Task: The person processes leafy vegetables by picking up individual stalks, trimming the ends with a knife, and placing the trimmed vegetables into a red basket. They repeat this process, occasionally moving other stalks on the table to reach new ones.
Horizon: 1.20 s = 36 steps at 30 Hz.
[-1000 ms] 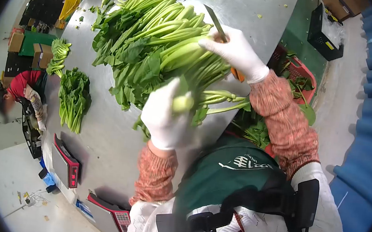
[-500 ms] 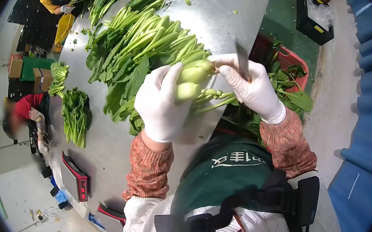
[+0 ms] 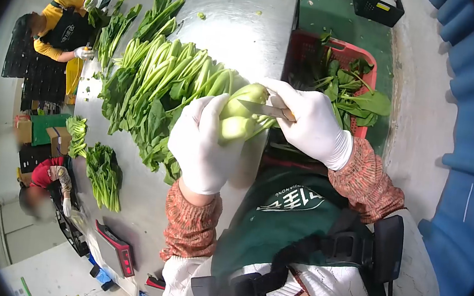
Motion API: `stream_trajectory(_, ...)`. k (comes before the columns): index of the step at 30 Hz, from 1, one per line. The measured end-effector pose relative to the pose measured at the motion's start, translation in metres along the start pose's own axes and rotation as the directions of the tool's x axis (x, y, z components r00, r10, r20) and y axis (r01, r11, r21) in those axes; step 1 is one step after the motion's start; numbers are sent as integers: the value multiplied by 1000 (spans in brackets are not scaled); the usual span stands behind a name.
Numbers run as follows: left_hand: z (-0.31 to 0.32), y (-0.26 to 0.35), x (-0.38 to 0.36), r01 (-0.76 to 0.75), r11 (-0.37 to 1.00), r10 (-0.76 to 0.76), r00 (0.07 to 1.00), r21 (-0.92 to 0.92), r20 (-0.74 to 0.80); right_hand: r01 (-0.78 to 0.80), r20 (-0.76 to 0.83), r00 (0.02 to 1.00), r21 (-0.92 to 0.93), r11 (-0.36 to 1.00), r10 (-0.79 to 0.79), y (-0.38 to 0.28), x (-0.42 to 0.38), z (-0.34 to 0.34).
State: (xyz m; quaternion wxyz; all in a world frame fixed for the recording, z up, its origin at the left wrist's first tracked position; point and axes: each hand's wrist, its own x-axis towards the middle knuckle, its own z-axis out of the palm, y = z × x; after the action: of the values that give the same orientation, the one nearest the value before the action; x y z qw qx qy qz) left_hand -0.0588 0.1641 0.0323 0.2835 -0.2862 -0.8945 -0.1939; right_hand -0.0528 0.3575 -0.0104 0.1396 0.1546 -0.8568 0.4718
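White gloves cover both hands. My left hand [image 3: 205,144] is wrapped round the pale stem ends of green leafy vegetables [image 3: 239,116], whose leaves lie toward the table. To its right, my right hand [image 3: 310,121] grips a small knife [image 3: 262,109], its blade lying across the bulbous stem end. A large pile of leafy greens [image 3: 157,74] lies on the metal table just beyond my left hand.
A red basket [image 3: 372,76] with loose leaves stands right of the metal table [image 3: 233,25]. Two smaller bunches [image 3: 103,176] and a red scale [image 3: 115,245] are at left. Two people [image 3: 66,26] work across the table. A black crate [image 3: 381,12] sits top right.
The knife blade has swung from pointing up, away from the stems, to lying across the stem end. My right hand has moved closer to my left. The whole view has shifted.
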Motion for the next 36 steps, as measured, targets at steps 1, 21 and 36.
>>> stream_trajectory(1,1,2,2,-5,1000,5,1000,6,6,-11,-13,1000,-9,1000,10,3,-2,0)
stream_trajectory(21,10,8,22,558,592,-274,818,-581,506,-19,55,998,567,823,-14,6,3,-33)
stream_trajectory(36,-32,-31,36,643,87,-352,735,-761,580,-17,-232,973,10,1000,19,33,17,-46)
